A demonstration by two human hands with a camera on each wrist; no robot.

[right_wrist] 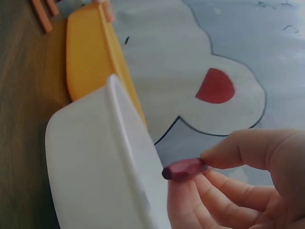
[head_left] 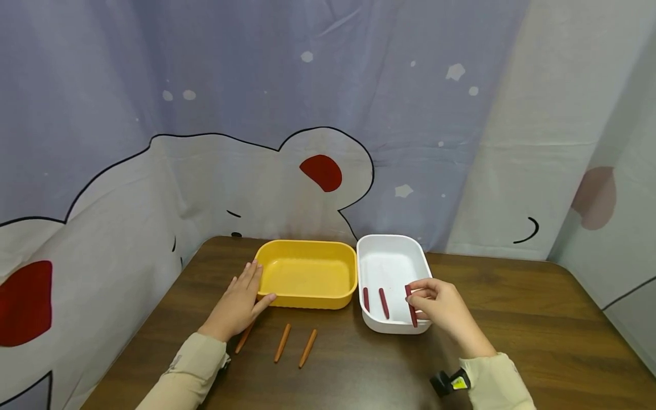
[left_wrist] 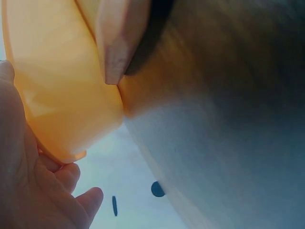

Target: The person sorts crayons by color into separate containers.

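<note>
My right hand (head_left: 442, 304) pinches a faceted dark red stick (head_left: 411, 307) between thumb and fingers, over the near right corner of a white bin (head_left: 425, 262). In the right wrist view the stick (right_wrist: 185, 169) shows its dark blunt end above the bin's rim. Two more dark red sticks lie in the bin, one at its left wall (head_left: 366, 299) and a second beside it (head_left: 384, 303). My left hand (head_left: 239, 306), fingers straight, rests on the left rim of a yellow bin (head_left: 307, 302). Below that hand lies an orange-brown stick (head_left: 245, 338), partly hidden.
Two more orange-brown sticks lie on the wooden table (head_left: 359, 376) in front of the yellow bin, one nearer the left (head_left: 282, 343) and another to its right (head_left: 307, 348). The bins stand side by side near a printed curtain (head_left: 410, 142) at the table's back edge.
</note>
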